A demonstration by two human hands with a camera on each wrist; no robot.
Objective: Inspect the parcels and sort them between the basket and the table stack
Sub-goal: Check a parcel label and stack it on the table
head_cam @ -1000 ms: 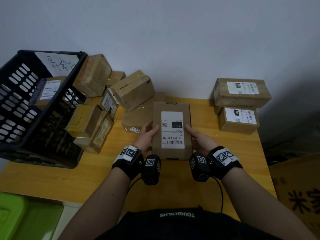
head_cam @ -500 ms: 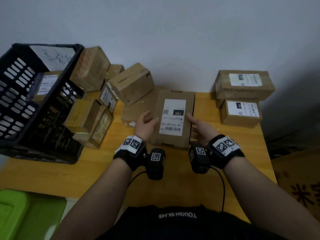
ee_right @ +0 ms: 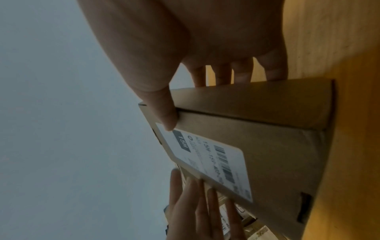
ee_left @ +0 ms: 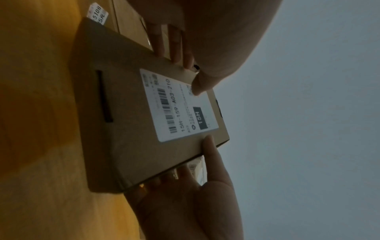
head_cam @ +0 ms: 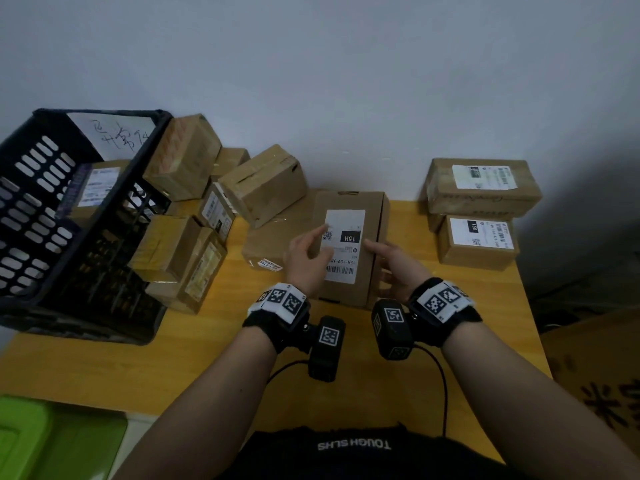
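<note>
Cardboard parcel tilted since before | left hand, right hand fingers clamp it

I see a yellow-orange wooden table against the wall. On it at far left stands a black slotted plastic basket; just right of it, a heap of brown cardboard parcels. At far right, two labelled brown cardboard boxes sit stacked.

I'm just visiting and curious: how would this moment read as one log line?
step: inspect | parcel: label up, raised off table | left hand: grips left edge | right hand: grips right edge | basket: left
</note>
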